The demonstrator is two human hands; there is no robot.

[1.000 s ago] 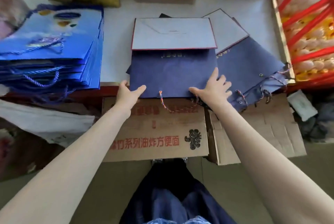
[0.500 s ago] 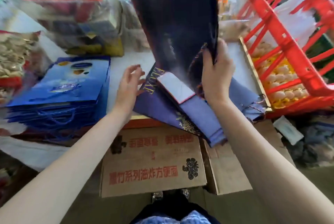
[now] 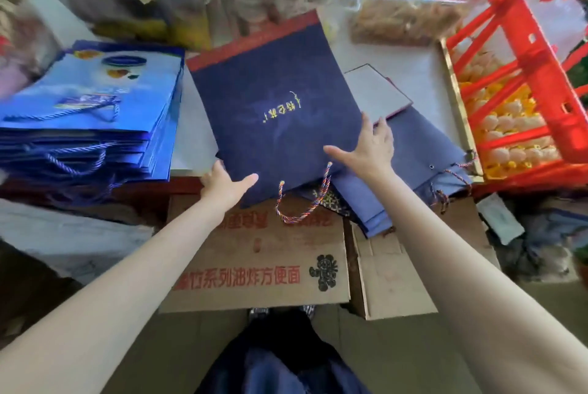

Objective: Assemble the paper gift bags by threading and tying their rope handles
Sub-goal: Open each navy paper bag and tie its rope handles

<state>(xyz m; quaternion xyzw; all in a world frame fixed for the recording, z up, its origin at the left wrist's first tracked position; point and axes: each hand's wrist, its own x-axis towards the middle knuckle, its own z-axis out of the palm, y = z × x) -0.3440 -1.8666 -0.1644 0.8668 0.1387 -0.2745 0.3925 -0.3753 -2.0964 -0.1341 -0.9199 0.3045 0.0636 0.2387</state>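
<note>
The navy gift bag (image 3: 280,120) lies flat at the counter's (image 3: 413,65) front edge, its rope handle (image 3: 302,202) hanging over toward the person. The left hand (image 3: 222,185) grips its near-left corner; the right hand (image 3: 369,148), fingers spread, presses its right edge, nearer the handle.

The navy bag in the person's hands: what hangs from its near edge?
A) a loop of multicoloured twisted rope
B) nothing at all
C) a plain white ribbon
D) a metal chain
A: a multicoloured rope handle loops down from the near edge of the navy bag, between the left hand and the right hand, in front of the cardboard box.
</note>
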